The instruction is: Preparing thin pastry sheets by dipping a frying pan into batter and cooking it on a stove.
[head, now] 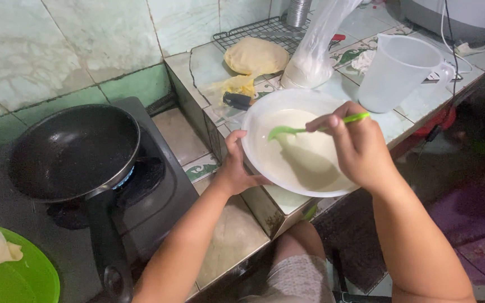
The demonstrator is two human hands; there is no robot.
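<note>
While the left hand (232, 168) clasped the rim of the white bowl (265, 120) of pale batter, steadying it at the tiled surface (237, 235) edge, the right hand (357, 146) pinched a green ladle (301, 129) over the batter. Nearby: black pan (74, 148) on burner, plastic jug (397, 70), green plate (23, 280).

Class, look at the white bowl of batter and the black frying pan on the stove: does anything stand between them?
Nothing visible does. Between the bowl and the pan lie only the stove top and a low tiled step; the left hand grips the bowl's near rim.
</note>
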